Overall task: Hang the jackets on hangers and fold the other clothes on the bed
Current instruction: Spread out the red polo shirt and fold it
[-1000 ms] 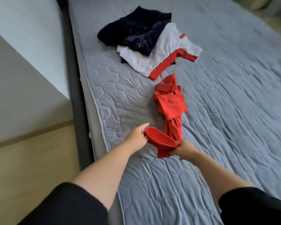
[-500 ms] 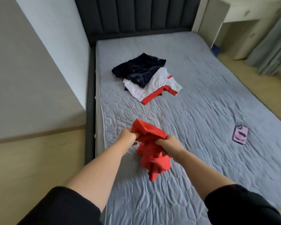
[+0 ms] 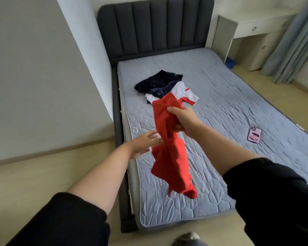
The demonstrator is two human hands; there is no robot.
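Holds the right arm out over the near half of the bed [image 3: 220, 103], forearm bare below a black sleeve [image 3: 274, 201], wrist lifted. Closes the right hand [image 3: 183, 119] tightly round a bunched upper part of the red garment [image 3: 171, 157], fingers curled into the cloth and thumb on top. Lets the remainder hang below the fist in a twisted length above the grey quilted mattress; cannot tell whether the lowest tip touches the surface.

Reaches in with the left arm from the lower left, lower than the right. Spreads the left hand [image 3: 146, 142] with fingers straight and apart (blurred), fingertips right at the left edge of the hanging cloth. Grips nothing; cannot tell whether there is actual contact.

Looks up the mattress to a navy garment [image 3: 158, 82] lying partly over a white garment with red trim [image 3: 183, 91], both crumpled and well short of the dark padded headboard [image 3: 155, 27]. Shows a phone in a pink case [image 3: 254, 134] flat near the bed's right edge, apart from the clothes.
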